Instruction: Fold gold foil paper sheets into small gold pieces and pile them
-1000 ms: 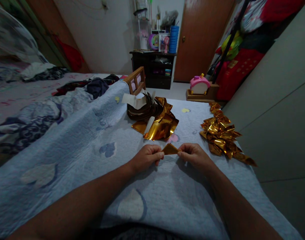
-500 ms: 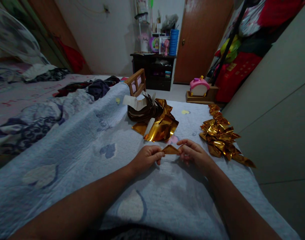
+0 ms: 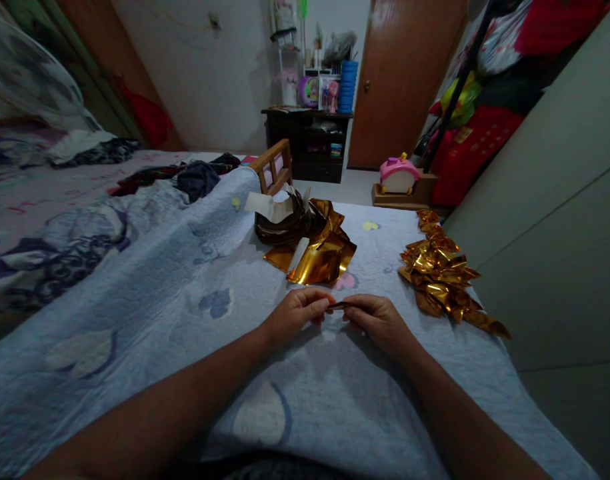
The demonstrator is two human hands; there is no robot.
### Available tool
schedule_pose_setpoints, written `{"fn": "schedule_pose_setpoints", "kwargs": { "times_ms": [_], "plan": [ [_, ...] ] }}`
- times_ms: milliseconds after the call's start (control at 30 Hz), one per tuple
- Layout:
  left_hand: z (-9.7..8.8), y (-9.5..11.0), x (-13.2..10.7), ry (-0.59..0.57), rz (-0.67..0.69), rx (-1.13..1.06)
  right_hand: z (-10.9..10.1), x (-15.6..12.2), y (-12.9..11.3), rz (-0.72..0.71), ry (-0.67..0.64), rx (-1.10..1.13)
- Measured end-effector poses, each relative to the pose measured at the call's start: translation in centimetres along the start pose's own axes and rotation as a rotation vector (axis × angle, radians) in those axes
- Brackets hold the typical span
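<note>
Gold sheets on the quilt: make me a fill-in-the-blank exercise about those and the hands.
Counting the left hand and right hand, ____ hands hold the small piece.
The crumpled gold pile lies to the ____ of the right hand.
The quilt underneath is mostly light ____.
Missing words: two; right; blue.

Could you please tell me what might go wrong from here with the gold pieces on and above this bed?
The small folded piece, pinched between the left hand and right hand, could crease wrongly or slip, as only fingertips seem to hold it.

The heap of gold pieces lies along the bedspread's right edge, so some might slide off.

The loose gold sheets overlap untidily and could get bent.
</note>
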State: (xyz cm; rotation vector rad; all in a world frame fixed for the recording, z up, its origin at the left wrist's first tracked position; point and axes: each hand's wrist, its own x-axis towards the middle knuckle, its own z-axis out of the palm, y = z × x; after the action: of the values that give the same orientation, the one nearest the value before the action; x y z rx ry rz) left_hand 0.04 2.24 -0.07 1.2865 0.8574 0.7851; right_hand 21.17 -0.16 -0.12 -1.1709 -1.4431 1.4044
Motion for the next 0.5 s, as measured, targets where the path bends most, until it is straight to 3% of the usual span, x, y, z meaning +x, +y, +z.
{"fn": "schedule_pose_setpoints", "kwargs": {
  "times_ms": [300,500],
  "plan": [
    [-0.44,-0.36,0.29,-0.04,-0.121,-0.08,0.39,0.0,0.37,-0.112,0.058,-0.117],
    [-0.72,-0.53,0.31,-0.118,-0.165,-0.125,0.5,0.08,0.64,-0.263,0.081,-0.162]
  ]
}}
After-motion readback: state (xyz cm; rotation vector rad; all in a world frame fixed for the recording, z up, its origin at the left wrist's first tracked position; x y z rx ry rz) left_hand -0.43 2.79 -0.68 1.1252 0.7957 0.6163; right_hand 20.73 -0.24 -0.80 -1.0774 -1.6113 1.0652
